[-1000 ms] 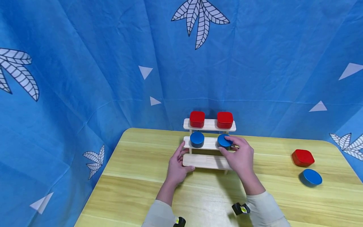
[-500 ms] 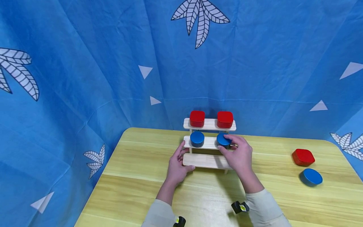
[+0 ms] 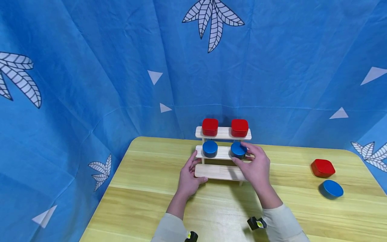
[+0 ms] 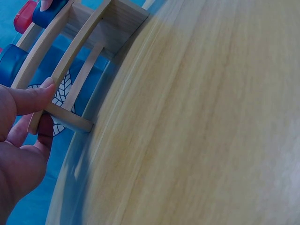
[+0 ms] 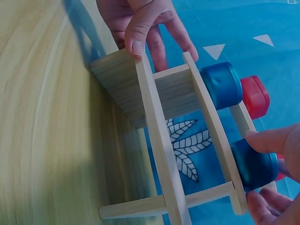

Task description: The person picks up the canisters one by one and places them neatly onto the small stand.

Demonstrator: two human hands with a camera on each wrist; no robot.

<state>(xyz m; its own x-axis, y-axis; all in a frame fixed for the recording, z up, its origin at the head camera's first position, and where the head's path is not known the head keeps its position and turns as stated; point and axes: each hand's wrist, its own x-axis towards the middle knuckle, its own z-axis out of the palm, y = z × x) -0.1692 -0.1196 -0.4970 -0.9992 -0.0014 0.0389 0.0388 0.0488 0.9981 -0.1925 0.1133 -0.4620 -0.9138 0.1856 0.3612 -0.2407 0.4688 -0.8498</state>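
Blue round tin (image 3: 238, 150) stands on the middle tier (image 3: 224, 153) of the wooden rack (image 3: 208, 170), near that tier's right end. The right hand (image 3: 257, 164) comes in from the rack's front right and is clamped on this tin, thumb at its near side and fingers against its right side. The left hand (image 3: 188, 179) is clamped on the rack's left end, thumb over the front edge of the lowest tier (image 3: 223, 172), fingers curled round behind.

A second blue tin (image 3: 210, 149) stands at the left of the middle tier, apart from the held one. Two red tins (image 3: 210, 127) sit on the top tier (image 3: 224, 133), one toward each end. Well right of the rack, beyond the right hand, a loose red tin (image 3: 323, 168) and a loose blue tin (image 3: 331, 189) rest just beside each other on the desk (image 3: 148, 174). From the head, the right hand covers the lowest tier's right end. Behind the rack hangs a blue cloth (image 3: 266, 74) printed with leaves and triangles.
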